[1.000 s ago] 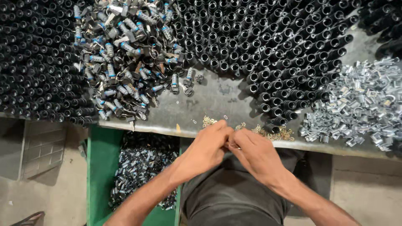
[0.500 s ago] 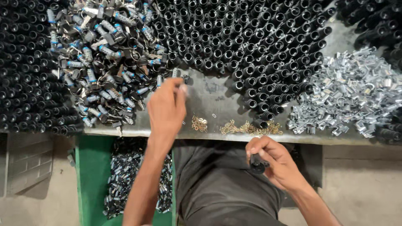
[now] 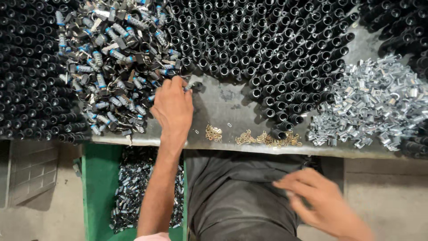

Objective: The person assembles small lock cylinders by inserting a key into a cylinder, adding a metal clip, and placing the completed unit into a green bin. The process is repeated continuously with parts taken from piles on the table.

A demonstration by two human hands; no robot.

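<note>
The pile of small parts, black bodies with silvery, blue-banded ends, is lying toward the counter's far left, and the left hand is reaching into its near right edge. Its fingers are curling down onto the parts; whether they are already pinching one I cannot tell. The right hand is hanging well apart from the pile, below the counter's near edge over the dark lap, fingers loosely spread and blurred, nothing visible in it. Half a second ago it was closed around a small dark piece; it is now moving lower and right. The left hand is sitting slightly nearer the pile than before. Upright black tubes are standing in dense rows across the far side. Shiny metal clips are heaped at the right, small brass bits along the near edge. A green bin below is holding more parts.
</note>
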